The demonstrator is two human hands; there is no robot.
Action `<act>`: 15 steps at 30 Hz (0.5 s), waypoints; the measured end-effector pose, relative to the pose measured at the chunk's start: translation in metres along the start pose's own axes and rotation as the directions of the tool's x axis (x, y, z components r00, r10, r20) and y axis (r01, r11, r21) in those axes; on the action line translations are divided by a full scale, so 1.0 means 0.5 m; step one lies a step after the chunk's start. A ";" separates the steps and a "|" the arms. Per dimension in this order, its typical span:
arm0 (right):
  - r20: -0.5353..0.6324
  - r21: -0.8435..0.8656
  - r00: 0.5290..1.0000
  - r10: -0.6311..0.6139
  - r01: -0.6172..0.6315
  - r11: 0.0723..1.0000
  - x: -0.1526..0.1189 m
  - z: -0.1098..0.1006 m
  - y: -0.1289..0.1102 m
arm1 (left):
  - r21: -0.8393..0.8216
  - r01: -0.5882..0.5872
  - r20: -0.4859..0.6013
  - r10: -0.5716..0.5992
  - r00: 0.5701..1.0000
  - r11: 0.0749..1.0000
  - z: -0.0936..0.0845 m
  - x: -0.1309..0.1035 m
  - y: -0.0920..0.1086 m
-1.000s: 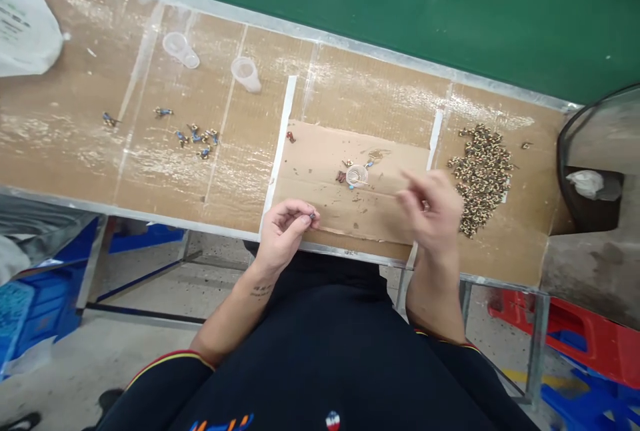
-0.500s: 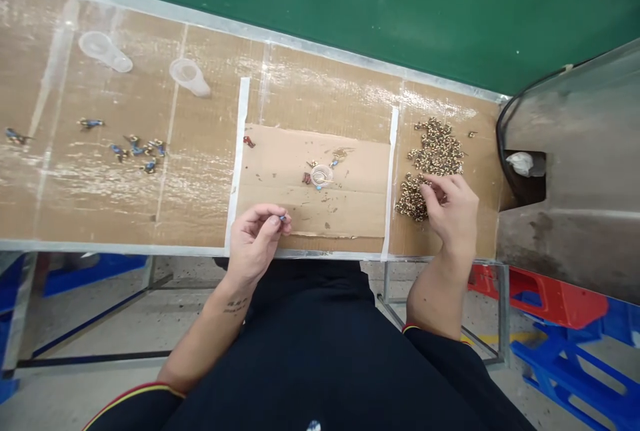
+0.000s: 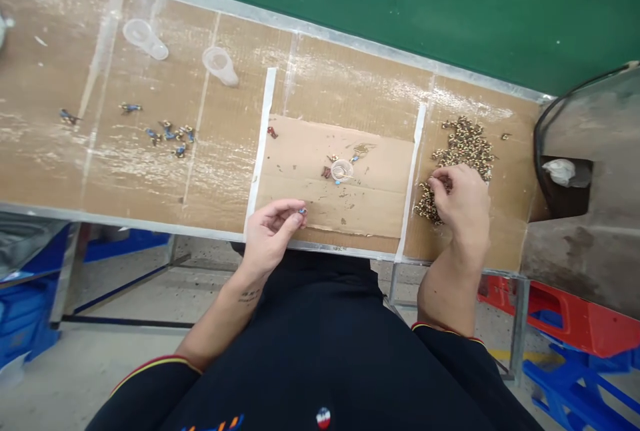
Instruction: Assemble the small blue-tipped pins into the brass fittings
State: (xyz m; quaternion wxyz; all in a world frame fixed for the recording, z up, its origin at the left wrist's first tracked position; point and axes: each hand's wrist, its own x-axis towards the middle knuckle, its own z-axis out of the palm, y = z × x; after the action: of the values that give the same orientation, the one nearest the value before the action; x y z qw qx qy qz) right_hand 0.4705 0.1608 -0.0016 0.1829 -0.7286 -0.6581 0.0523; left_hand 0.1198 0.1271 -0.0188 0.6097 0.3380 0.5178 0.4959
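My left hand [image 3: 273, 234] is closed in a pinch at the near edge of the cardboard sheet. Between its thumb and fingers shows a small blue piece [image 3: 302, 211]. Over at the right, my right hand [image 3: 463, 201] reaches onto a pile of small gold-and-dark parts [image 3: 465, 141], thumb and fingertips pressed together. Whatever lies between those fingertips cannot be made out. A small clear cup [image 3: 343, 171] stands on the cardboard sheet [image 3: 300, 151], with a reddish-brown piece [image 3: 327, 172] and small blue bits beside it.
Several blue-and-gold pieces [image 3: 170, 133] lie scattered on the left of the table. Behind them are two clear plastic cups [image 3: 220, 65] lying on their sides. White tape strips [image 3: 261, 144] flank the cardboard sheet. A metal housing [image 3: 590, 244] bounds the right side.
The view has shifted, so the table's contents appear further right. My right hand stays at the pile, its fingertips lower among the parts. My left hand keeps its pinch on the blue piece.
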 end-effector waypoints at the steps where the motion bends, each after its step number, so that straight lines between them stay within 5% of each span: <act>1: -0.049 0.049 0.999 -0.013 0.015 0.999 -0.006 -0.004 -0.008 | -0.002 -0.011 0.019 0.011 1.000 1.000 0.004 -0.001 0.002; 6: -0.400 0.455 0.915 -0.047 0.243 0.857 -0.072 -0.006 -0.116 | -0.004 -0.053 0.152 0.053 0.987 0.999 0.037 -0.007 0.014; 11: -0.372 0.650 0.892 -0.257 0.448 0.614 -0.127 0.028 -0.250 | 0.020 -0.138 0.290 0.127 0.949 0.990 0.058 -0.017 0.020; 15: -0.347 0.695 0.884 -0.312 0.466 0.548 -0.130 0.041 -0.283 | 0.078 -0.212 0.303 0.180 0.936 0.974 0.049 -0.022 0.024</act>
State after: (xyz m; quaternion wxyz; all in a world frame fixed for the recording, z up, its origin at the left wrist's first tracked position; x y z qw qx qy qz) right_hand 0.3229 0.1106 0.0163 0.5383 -0.4191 -0.6989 0.2149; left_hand 0.1406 0.1224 0.0013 0.6077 0.4908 0.4116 0.4695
